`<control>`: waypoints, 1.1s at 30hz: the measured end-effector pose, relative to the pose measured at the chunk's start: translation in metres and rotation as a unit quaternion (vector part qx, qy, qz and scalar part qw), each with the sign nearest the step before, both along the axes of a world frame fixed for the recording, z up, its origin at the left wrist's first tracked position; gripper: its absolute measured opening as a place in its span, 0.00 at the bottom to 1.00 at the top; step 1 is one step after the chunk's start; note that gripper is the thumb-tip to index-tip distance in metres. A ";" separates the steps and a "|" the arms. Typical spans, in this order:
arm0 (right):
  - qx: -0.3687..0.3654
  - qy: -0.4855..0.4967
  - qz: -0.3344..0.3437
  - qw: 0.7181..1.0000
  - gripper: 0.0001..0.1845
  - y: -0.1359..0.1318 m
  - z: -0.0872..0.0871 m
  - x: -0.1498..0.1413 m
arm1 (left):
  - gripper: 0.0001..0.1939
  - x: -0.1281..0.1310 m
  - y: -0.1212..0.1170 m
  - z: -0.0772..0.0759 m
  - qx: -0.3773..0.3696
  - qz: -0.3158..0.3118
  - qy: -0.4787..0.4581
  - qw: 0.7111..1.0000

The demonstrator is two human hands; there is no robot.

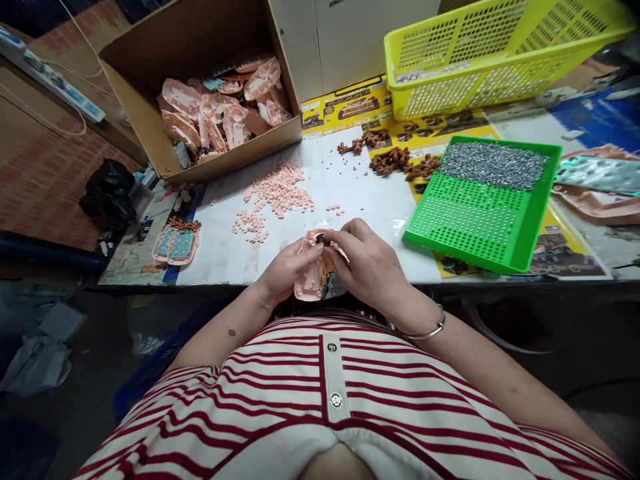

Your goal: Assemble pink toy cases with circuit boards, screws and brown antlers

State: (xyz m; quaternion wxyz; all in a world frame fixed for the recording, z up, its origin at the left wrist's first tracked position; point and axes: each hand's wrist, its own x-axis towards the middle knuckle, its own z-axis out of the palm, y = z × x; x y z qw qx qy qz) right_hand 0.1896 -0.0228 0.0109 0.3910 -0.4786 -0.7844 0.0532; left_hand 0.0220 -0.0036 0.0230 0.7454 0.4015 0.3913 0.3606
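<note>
Close to my body, at the table's front edge, my left hand (pixel 286 268) grips a pink plastic shell (pixel 311 283) with thin wires and part of a circuit board along its right side. My right hand (pixel 364 261) is closed at the shell's upper end, its thumb and fingers pinched at a small dark part (pixel 321 238). Fingers partly hide that part, so its kind is unclear. Beyond my hands lie a heap of small pink plastic pieces (pixel 283 190) and a few more pink pieces (pixel 335 209).
A cardboard box (pixel 235 155) of pink shells stands back left. Brown plastic parts (pixel 391 161) lie beyond my hands. At right are a green tray (pixel 475 230) with metal screws (pixel 493 165) and a yellow basket (pixel 450 100). Another pink shell with boards (pixel 181 245) lies left.
</note>
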 end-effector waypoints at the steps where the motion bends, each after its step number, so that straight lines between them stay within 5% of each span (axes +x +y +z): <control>1: 0.003 0.003 0.004 1.000 0.16 0.000 0.000 0.000 | 0.24 -0.001 0.000 0.000 -0.009 0.002 0.009 1.000; 8: -0.039 0.061 0.059 0.996 0.18 0.000 -0.003 0.000 | 0.21 0.001 0.000 0.000 -0.024 0.008 0.008 1.000; 12: -0.092 0.180 0.076 0.976 0.19 0.007 -0.010 0.006 | 0.19 0.004 0.002 0.002 -0.023 0.032 0.016 0.999; 15: -0.196 0.262 0.096 0.940 0.32 0.014 -0.020 0.017 | 0.20 0.002 0.007 0.008 0.015 0.075 0.016 0.997; 19: -0.362 0.232 0.195 0.882 0.51 0.015 -0.035 0.026 | 0.21 -0.005 0.015 0.016 0.048 0.135 0.002 0.990; 24: -0.393 0.323 0.210 0.835 0.42 0.010 -0.034 0.029 | 0.18 -0.013 0.023 0.010 0.048 0.189 0.005 0.981; 29: -0.461 0.433 0.193 0.750 0.24 0.008 -0.012 0.033 | 0.16 -0.014 0.021 -0.007 -0.005 0.139 -0.001 0.990; 33: -0.477 0.471 0.255 0.696 0.31 0.005 -0.001 0.038 | 0.13 -0.014 0.019 -0.013 -0.017 0.079 -0.022 0.996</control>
